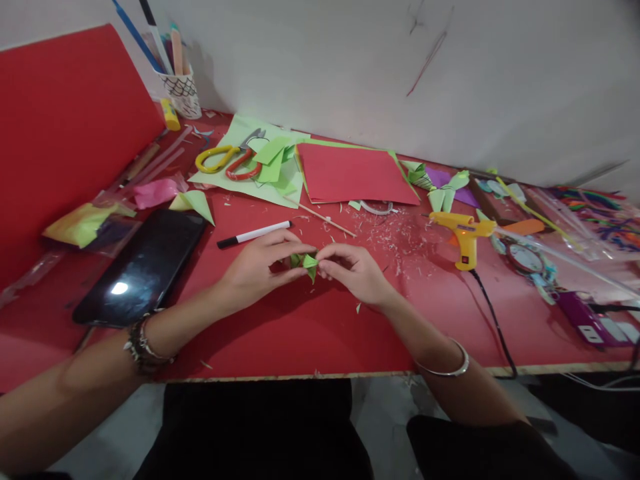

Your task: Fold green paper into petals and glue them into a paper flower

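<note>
A small piece of folded green paper (310, 262) is held between my two hands, just above the red tabletop (310, 340). My left hand (263, 261) pinches it from the left with thumb and fingers. From the other side, the thumb and index finger of my right hand (355, 270) close on its right edge. Part of the paper is hidden behind my left fingers. A black and white marker (260, 233) lies just behind my left hand. Behind both hands rests a thin wooden stick (325, 219).
A black phone (145, 267) lies at left. Scissors (243, 157) and a red paper sheet (355, 172) are at the back. Right of my hands stand a yellow glue gun (465, 237) with its cable and a purple power strip (590, 320). A pen cup (181, 93) stands back left.
</note>
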`<action>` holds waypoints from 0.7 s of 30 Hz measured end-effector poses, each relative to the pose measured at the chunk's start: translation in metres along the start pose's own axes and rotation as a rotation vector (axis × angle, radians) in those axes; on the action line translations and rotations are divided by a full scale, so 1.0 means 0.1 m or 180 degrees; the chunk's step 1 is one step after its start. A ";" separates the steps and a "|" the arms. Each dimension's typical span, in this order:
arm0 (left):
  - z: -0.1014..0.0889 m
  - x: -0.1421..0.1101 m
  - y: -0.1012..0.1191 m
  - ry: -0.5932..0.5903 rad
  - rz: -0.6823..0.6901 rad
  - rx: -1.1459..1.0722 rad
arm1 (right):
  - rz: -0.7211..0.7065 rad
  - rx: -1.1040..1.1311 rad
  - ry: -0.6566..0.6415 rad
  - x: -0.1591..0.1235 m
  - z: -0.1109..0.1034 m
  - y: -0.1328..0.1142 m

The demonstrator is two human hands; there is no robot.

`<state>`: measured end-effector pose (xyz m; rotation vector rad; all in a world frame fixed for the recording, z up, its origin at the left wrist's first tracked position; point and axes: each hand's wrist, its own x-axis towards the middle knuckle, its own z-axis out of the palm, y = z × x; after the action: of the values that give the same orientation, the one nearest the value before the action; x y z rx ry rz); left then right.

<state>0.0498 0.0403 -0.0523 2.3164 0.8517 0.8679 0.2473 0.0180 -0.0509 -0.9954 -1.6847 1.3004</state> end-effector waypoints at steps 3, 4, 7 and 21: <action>-0.01 0.00 0.01 0.0008 -0.0063 -0.0084 | -0.0027 -0.0010 0.0029 0.00 -0.01 0.01; -0.01 0.00 0.01 0.0001 -0.0090 -0.0114 | -0.0038 -0.0033 0.0043 0.00 -0.01 0.00; -0.01 0.01 0.04 -0.0096 -0.0156 -0.0182 | -0.0145 -0.0196 0.0059 0.00 -0.01 -0.01; 0.02 -0.01 0.05 -0.0447 -0.0535 -0.0556 | -0.0503 -0.0612 -0.0157 0.00 -0.01 -0.03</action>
<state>0.0529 0.0358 -0.0510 2.0938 0.8599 0.6716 0.2476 0.0175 -0.0478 -0.9238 -1.9134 1.0840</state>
